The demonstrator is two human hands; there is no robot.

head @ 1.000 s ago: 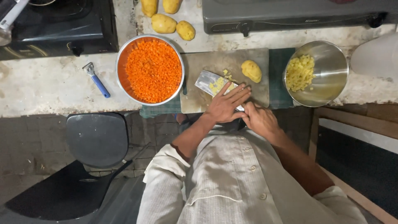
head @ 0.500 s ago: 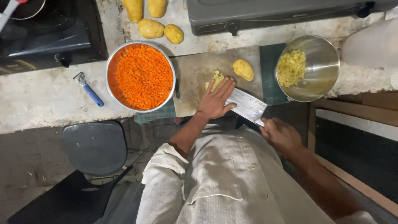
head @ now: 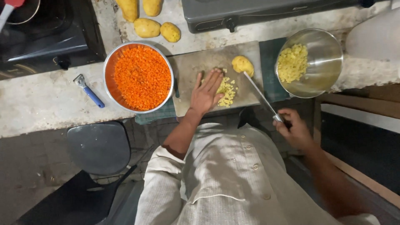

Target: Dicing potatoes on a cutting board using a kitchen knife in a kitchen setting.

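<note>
My left hand [head: 206, 92] lies flat, fingers spread, on the cutting board [head: 191, 66], its fingers against a pile of diced potato [head: 227, 89]. My right hand [head: 293, 127] grips the handle of a cleaver [head: 260, 93] off the board's near right corner, blade edge-on and pointing toward a peeled potato half [head: 243, 65] at the board's far right. A steel bowl [head: 325, 54] to the right holds more diced potato [head: 293, 62].
A round pan of diced carrot [head: 141, 77] sits left of the board. A blue-handled peeler [head: 88, 91] lies on the stone counter. Whole potatoes [head: 156, 28] rest at the back beside a gas stove [head: 250, 12]. A dark stool [head: 98, 146] stands below.
The cleaver left the board: my right hand drew it back toward my body and then out to the right, blade now edge-on. My left hand stayed by the diced potato, now spread flat.
</note>
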